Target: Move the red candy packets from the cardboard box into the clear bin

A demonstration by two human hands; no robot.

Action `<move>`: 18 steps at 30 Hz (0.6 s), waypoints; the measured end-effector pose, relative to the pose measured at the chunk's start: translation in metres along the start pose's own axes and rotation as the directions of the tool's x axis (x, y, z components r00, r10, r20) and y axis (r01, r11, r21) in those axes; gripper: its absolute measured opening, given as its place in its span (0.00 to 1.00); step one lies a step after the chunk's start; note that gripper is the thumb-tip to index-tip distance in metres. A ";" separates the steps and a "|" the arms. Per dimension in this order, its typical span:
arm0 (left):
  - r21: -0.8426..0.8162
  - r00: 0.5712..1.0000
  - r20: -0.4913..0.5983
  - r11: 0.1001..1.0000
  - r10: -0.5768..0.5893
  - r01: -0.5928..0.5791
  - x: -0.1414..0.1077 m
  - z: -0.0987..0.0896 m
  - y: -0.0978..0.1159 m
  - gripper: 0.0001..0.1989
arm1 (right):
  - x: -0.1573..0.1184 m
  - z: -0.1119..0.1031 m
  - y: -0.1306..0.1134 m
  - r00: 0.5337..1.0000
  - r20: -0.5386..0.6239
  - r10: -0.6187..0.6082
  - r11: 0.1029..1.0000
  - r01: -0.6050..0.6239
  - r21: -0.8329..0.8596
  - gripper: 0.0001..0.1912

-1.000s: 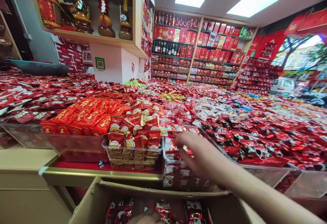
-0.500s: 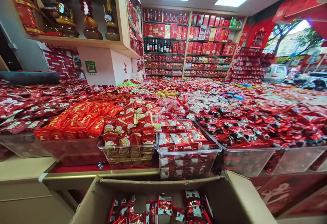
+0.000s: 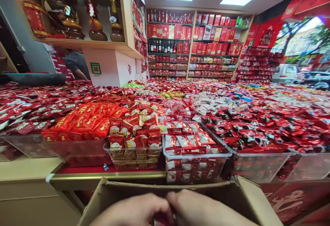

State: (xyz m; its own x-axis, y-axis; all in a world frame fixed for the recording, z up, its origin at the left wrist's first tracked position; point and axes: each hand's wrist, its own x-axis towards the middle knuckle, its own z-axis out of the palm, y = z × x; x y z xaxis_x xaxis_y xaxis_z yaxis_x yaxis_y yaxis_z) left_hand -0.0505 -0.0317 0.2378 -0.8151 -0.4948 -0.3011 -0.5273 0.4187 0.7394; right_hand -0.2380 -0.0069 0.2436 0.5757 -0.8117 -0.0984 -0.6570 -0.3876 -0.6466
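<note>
Both my hands are down inside an open cardboard box [image 3: 123, 186] at the bottom of the view, close together and blurred. My left hand [image 3: 136, 207] has its fingers curled inward. My right hand [image 3: 193, 205] meets it, its fingers bent downward and partly hidden. A bit of red and white wrapper shows between them, apparently small wrapped candies [image 3: 165, 221] gripped by both. The hands and forearms cover the rest of the box's contents. Just beyond the box stands a clear plastic bin [image 3: 198, 156] of similar red and white packets in neat rows.
Left of that bin is one with durian-labelled packets [image 3: 135, 129], then one with orange-red packets [image 3: 87, 119]. Bins of dark red packets [image 3: 247, 129] extend rightward. A gold-edged counter [image 3: 108, 175] lies behind the box. A person's arm [image 3: 77, 64] shows at back left.
My two hands have come into view and reached into the box, covering the packets seen there before. The view has shifted slightly, and a person has appeared at back left.
</note>
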 end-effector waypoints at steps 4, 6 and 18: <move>-0.569 0.844 -0.535 0.726 0.031 -0.387 -0.008 -0.019 0.004 0.16 | -0.006 -0.025 -0.009 0.997 -0.070 -0.036 0.807 0.070 0.586 0.16; -0.547 0.697 -0.716 0.650 -0.037 -0.527 -0.006 -0.018 0.008 0.20 | -0.004 -0.022 -0.009 0.995 -0.096 -0.004 0.642 0.077 0.763 0.20; -0.604 0.626 -0.751 0.599 -0.209 -0.525 -0.005 -0.003 0.007 0.13 | 0.002 -0.019 -0.007 0.900 -0.403 0.168 0.573 0.243 0.783 0.14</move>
State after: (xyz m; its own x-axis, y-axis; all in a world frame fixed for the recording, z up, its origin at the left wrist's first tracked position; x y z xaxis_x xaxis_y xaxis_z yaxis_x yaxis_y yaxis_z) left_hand -0.0490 -0.0284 0.2465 -0.2200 -0.9693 0.1097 0.2569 0.0509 0.9651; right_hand -0.2413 -0.0141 0.2622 0.2110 -0.9716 0.1074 0.1444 -0.0776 -0.9865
